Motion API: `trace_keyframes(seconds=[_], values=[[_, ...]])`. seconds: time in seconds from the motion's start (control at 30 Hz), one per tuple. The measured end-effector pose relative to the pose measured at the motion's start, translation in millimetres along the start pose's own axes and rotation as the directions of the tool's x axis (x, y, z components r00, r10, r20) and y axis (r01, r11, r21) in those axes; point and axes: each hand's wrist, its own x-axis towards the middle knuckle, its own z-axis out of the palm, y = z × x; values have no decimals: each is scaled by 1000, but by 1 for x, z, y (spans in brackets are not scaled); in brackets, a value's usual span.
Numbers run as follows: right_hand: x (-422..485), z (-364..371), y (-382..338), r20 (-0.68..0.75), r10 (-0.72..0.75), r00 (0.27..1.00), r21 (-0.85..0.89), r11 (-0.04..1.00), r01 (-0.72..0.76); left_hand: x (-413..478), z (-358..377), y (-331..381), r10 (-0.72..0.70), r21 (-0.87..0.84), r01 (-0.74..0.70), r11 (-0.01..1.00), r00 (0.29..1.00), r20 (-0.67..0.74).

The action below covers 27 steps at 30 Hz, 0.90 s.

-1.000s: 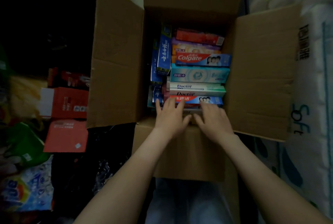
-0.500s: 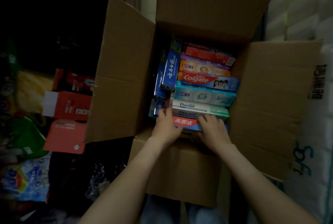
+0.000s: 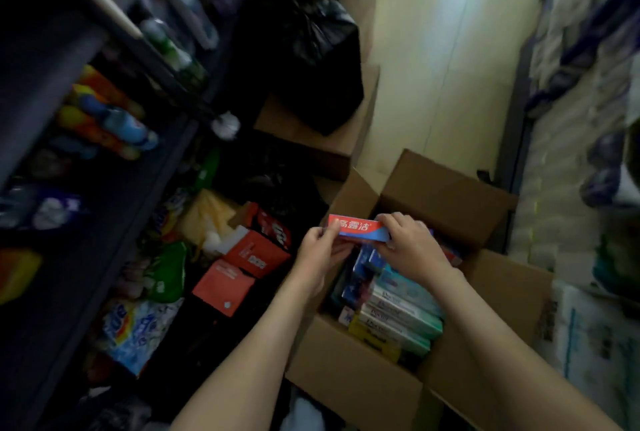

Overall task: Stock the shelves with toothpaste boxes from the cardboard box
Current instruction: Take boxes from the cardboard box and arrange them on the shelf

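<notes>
Whereas a moment ago both hands were down among the packed cartons, the slim red-and-blue toothpaste box [image 3: 358, 229] is now lifted clear above the open brown cardboard box [image 3: 346, 371]. The left hand [image 3: 320, 250] pinches its left end and the right hand [image 3: 412, 243] grips its right end. Many more toothpaste cartons [image 3: 398, 309] remain inside. With the view swung toward the dark shelves [image 3: 114, 209] at left, placing it there looks the next step.

A black plastic bag [image 3: 311, 60] sits on a closed brown carton [image 3: 322, 145] at upper centre; red paper boxes [image 3: 256, 252] lie left of centre.
</notes>
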Motion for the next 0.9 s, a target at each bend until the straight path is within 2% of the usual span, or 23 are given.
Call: trace_keyframes(seconds=[0.17,0.2,0.27,0.33,0.4,0.53,0.63,0.77,0.9], values=[[54,-67,-73,-122,43,992,25,999,-41,-35,-54,85,186,3,-188,982,968,-171],[66,-77,-90,-139,56,989,67,997,-47,-41,-68,101,215,18,-216,976,955,-204],[89,-94,-126,-159,85,984,256,966,-42,-52,-95,130,249,14,-254,967,934,-255],[111,-110,-167,-113,103,988,437,898,-43,-63,-124,159,264,-9,-280,960,913,-313],[132,-124,-209,-46,78,996,500,865,-44,-76,-152,187,267,-22,-297,955,886,-380],[174,-138,-296,-35,-20,999,507,862,35,-98,-214,240,303,29,-331,943,822,-482],[204,-143,-361,-7,-125,992,407,906,117,-111,-263,275,322,80,-331,940,784,-530],[236,-144,-434,-25,-245,969,355,904,237,-128,-326,306,407,301,-277,913,687,-602],[267,-127,-481,-19,-256,967,420,875,240,-117,-370,314,435,311,-306,900,690,-579]])
